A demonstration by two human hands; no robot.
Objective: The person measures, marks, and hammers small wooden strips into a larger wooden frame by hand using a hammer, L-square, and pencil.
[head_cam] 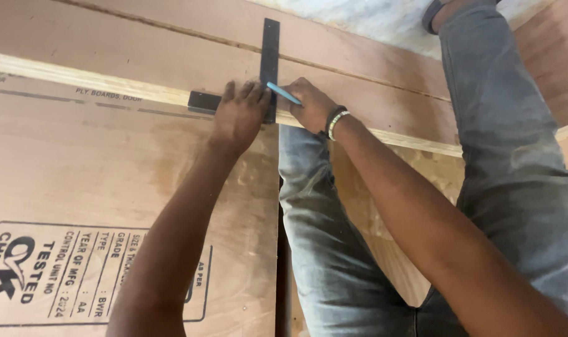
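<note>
Pressing down on a black metal square [268,59], the left hand [239,115] lies flat with its fingers [249,93] stretched forward and close together; it does not grip the tool but holds it in place with the palm and the fingertips. The square has two arms: the long one runs away from the person across a reddish plywood board [371,68], and the short one [204,101] lies along the pale cut edge of that board, partly hidden under the left hand.

The right hand [312,106] is just beside the left one, on the other side of the long arm. Its fingers are curled tightly around a light blue pencil [284,93], which is tilted, with its free end pointing up and to the left, toward the square. I cannot tell if the tip touches the wood, because the hand hides it. A bracelet [335,122] sits on the right wrist.

Below the hands, a second large plywood sheet [109,175] with a black printed stamp lies lower than the board. The person's legs in grey jeans [514,156] are on both sides of the right arm, one knee between the two forearms.
</note>
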